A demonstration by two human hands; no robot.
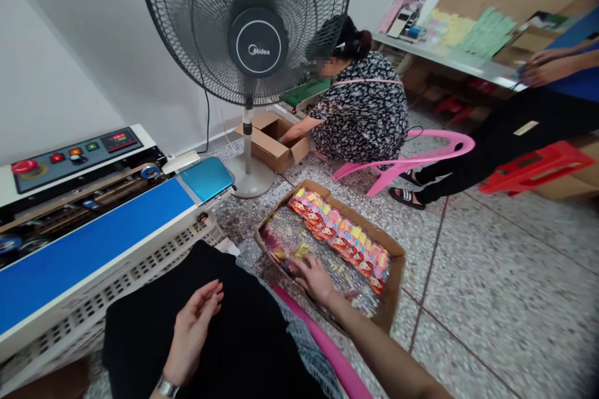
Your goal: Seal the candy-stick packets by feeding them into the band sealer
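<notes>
My right hand reaches into a shallow cardboard box on the floor. Its fingers are spread over clear plastic packets that lie in the box; whether they touch them I cannot tell. Along the box's far side runs a row of packets with red, pink and yellow cartoon headers. My left hand, with a metal watch at the wrist, hovers over my black-clad lap. Its fingers are loosely bent and nothing shows in them.
At the left stands a sealing machine with a blue belt and a control panel. A floor fan rises ahead. Beyond it, a person on a pink stool reaches into an open carton. Another person stands right, near a red stool.
</notes>
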